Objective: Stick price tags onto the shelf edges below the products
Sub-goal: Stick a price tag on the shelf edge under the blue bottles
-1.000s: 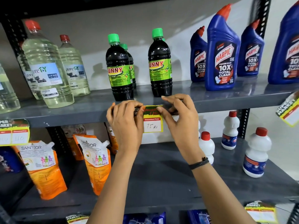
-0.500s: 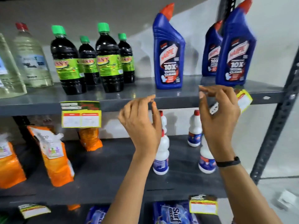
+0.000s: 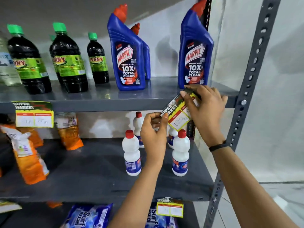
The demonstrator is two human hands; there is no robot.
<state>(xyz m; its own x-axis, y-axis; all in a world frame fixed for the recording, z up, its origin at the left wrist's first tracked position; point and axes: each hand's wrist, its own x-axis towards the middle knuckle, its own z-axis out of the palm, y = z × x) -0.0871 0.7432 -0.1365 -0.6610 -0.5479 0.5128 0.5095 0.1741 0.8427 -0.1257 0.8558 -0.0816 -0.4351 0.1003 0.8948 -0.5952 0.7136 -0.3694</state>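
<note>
A tilted yellow and green price tag (image 3: pixel 178 115) marked "120" hangs at the grey shelf edge (image 3: pixel 105 105), below the right blue Harpic bottle (image 3: pixel 195 56). My right hand (image 3: pixel 205 109) pinches its upper end against the shelf edge. My left hand (image 3: pixel 154 129) holds its lower left corner. Another price tag (image 3: pixel 33 114) is stuck on the same edge under the dark green-capped bottles (image 3: pixel 69 61). A third tag (image 3: pixel 170 208) sits on the lower shelf edge.
A second Harpic bottle (image 3: pixel 126 51) stands mid-shelf. White red-capped bottles (image 3: pixel 132 153) and orange pouches (image 3: pixel 29 158) fill the middle shelf. Blue Surf packs (image 3: pixel 88 216) lie below. The perforated grey upright (image 3: pixel 246 99) bounds the shelf on the right.
My view and both hands shifted right, away from the tag under the dark bottles. Both hands, empty half a second ago, now hold the tilted tag under the right Harpic bottle.
</note>
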